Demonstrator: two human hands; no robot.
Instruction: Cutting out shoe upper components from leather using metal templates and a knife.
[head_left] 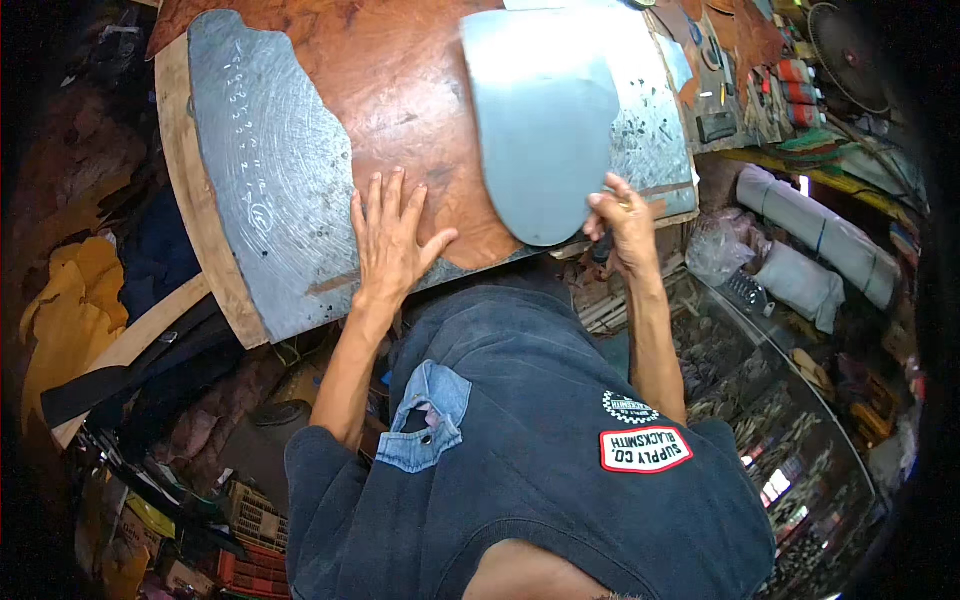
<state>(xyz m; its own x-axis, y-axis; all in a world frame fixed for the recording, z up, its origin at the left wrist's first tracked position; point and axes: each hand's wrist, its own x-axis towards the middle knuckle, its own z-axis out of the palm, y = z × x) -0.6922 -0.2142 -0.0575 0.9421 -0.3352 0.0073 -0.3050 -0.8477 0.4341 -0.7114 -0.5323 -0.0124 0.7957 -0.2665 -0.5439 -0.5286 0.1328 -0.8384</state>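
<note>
A large piece of brown leather (400, 85) lies over the work table. My left hand (392, 235) rests flat near its front edge, fingers spread, holding nothing. To the right, a smooth grey rounded panel (545, 140), like a pattern piece, lies on top of the leather. Beside its lower right edge, my right hand (625, 222) is closed around a tool with a black handle (601, 247). The tool's working end cannot be made out.
Under the leather is a scuffed grey board (275, 170) with a wooden border (205, 180). Red-labelled bottles (800, 92) and hand tools stand at the far right. Wrapped rolls (815, 235) lie right of the table, and a yellow hide (70, 310) hangs at the left.
</note>
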